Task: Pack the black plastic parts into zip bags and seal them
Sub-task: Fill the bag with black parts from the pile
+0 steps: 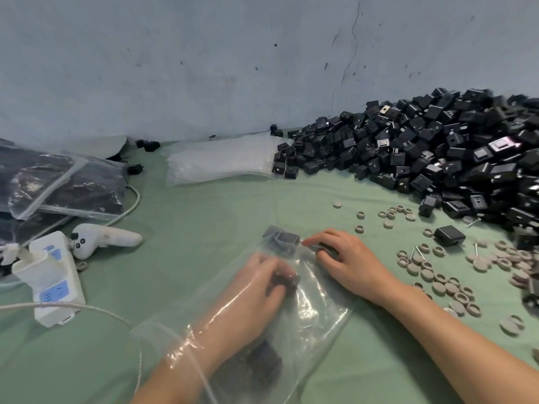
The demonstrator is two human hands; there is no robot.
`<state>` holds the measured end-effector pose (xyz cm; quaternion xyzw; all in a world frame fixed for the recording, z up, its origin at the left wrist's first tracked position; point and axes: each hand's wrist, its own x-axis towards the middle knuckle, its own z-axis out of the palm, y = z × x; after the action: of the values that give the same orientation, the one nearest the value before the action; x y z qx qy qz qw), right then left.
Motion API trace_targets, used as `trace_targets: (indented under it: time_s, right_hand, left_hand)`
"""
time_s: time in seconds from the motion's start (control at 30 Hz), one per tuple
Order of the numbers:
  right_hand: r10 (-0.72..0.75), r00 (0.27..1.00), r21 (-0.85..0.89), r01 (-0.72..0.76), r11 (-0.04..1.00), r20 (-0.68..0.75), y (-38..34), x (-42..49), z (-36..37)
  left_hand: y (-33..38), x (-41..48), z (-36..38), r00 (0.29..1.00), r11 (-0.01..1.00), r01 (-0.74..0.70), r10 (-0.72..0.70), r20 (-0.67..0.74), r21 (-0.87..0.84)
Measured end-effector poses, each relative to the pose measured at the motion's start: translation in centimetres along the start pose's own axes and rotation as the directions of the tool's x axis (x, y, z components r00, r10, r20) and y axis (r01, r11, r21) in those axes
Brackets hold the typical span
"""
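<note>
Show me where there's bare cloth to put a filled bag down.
Bare cloth: between the empty bag stack and the zip bag; also left of the right forearm. Crowded: grey rings and black parts pile right, power strip and controller left.

Bare left hand, right hand, forearms.

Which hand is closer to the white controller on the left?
Left. The left hand, gripping parts inside the bag, lies right of the controller; the right hand, holding the bag's far end, is farther right.
</note>
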<state>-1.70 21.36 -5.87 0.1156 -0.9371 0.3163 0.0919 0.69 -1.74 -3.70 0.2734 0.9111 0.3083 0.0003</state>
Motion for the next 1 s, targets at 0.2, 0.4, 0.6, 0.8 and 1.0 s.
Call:
trace_targets:
  time_s: [0.2, 0.4, 0.6, 0.8, 1.0]
  right_hand:
    - [-0.003, 1.000, 0.002, 0.003, 1.000, 0.008, 0.0, 0.0, 0.0]
    - [0.002, 1.000, 0.052, -0.001, 0.999, -0.025, -0.2, 0.0, -0.1]
    - [0.002, 1.000, 0.059, -0.001, 0.998, -0.022, -0.3, 0.0, -0.2]
    - [0.048, 0.998, 0.149, -0.041, 0.988, -0.043, -0.2, -0.1, -0.1]
    - [0.081, 0.994, 0.176, -0.067, 0.982, -0.073, 0.0, -0.1, 0.0]
  left_hand:
    - [-0.3, 0.0, 0.7, 0.992, 0.976, -0.123, 0.123, 0.013, 0.179]
    - [0.5, -0.6, -0.2, 0.989, 0.983, -0.146, 0.145, 0.013, 0.112]
    - [0.8, -0.6, 0.7, 0.970, 0.959, -0.240, 0.229, 0.084, 0.151]
    - [0.5, 1.4, 2.5, 0.984, 0.983, -0.141, 0.126, 0.130, 0.114]
    - [-0.2, 3.0, 2.7, 0.991, 0.983, -0.096, 0.080, 0.106, 0.156]
